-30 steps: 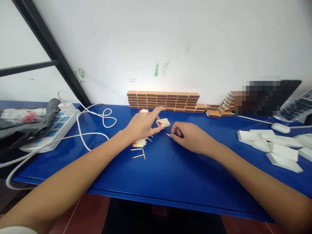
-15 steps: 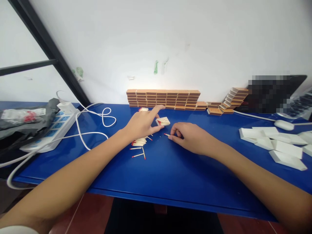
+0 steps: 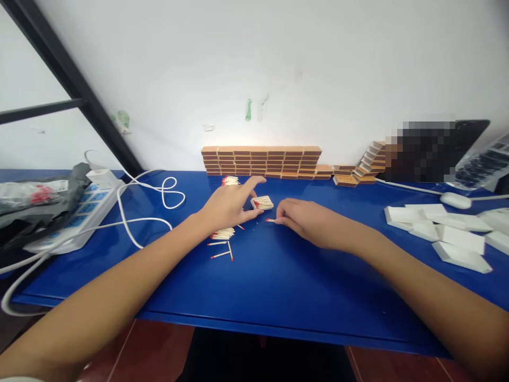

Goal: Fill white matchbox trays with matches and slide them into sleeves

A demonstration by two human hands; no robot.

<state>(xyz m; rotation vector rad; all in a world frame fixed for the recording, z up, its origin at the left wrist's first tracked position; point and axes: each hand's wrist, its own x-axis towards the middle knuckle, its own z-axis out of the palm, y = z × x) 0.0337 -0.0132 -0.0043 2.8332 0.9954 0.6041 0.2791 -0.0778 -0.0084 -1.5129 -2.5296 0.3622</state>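
Note:
My left hand [image 3: 228, 204] is at a small white matchbox tray [image 3: 258, 207] filled with red-headed matches. Its thumb is at the tray's near edge and other fingers curl at the left side, while the index finger is raised beyond it. A single match [image 3: 271, 220] is pinched between the thumb and fingertips of my right hand [image 3: 302, 220], its red head pointing left, just in front of the tray. A pile of matches [image 3: 223, 233] lies below my left hand, partly covered by it. Another bunch of matches [image 3: 230, 181] shows behind that hand.
Stacked brown matchbox sleeves [image 3: 260, 159] line the wall, with a leaning stack [image 3: 369, 162] farther right. White empty trays [image 3: 461, 239] are scattered on the blue table [image 3: 254, 286] at right. A power strip [image 3: 85, 212] and white cables [image 3: 131, 233] occupy the left.
The whole view has shifted slightly left. My left hand stays at the tray, and my right hand still pinches the match, with its fingers drawn closer together around it.

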